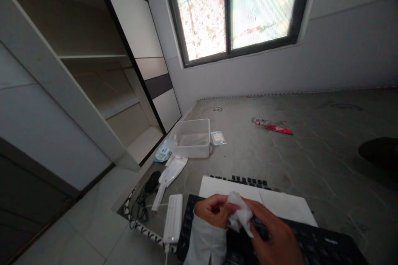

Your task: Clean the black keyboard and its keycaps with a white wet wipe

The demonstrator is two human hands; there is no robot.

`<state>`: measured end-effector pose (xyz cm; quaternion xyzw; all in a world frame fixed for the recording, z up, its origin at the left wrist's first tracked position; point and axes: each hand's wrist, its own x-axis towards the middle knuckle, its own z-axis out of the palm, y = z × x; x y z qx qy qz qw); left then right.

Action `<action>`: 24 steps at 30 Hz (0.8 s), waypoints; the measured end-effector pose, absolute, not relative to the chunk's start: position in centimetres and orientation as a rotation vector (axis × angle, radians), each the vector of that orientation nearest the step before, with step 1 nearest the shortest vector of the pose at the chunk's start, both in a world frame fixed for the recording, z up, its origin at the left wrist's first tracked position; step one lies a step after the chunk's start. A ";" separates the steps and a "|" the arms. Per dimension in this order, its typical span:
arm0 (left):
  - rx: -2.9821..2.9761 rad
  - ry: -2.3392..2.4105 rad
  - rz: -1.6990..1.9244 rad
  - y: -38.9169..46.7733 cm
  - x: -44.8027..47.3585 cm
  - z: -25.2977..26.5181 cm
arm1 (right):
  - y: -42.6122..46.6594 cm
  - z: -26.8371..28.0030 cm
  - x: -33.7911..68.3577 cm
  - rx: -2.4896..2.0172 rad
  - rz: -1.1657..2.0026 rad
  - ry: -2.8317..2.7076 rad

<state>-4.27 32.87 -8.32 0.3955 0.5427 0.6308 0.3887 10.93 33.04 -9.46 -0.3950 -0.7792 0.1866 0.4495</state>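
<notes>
Both hands meet above a black keyboard (314, 240), partly covered by a sheet of white paper (289, 205). My left hand (213, 211), in a light sleeve, pinches a crumpled white tissue (240, 211). From the other side, the fingers of my right hand (275, 230) are closed against the same tissue. A dark, rounded object (261, 228) shows at the right palm; its kind is not clear. Behind the paper lie several black keycaps (248, 180) in a row.
To the left are a white power strip (173, 219), a black mouse (152, 181) with its cable, and a white long-handled item (169, 176). Farther off stand a clear plastic box (194, 153), a small packet (218, 138) and a red slim object (276, 128).
</notes>
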 end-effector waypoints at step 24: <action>1.094 1.299 1.401 32.5 -2.8 -8.0 | 33.0 -8.6 12.1 -0.949 0.310 -1.739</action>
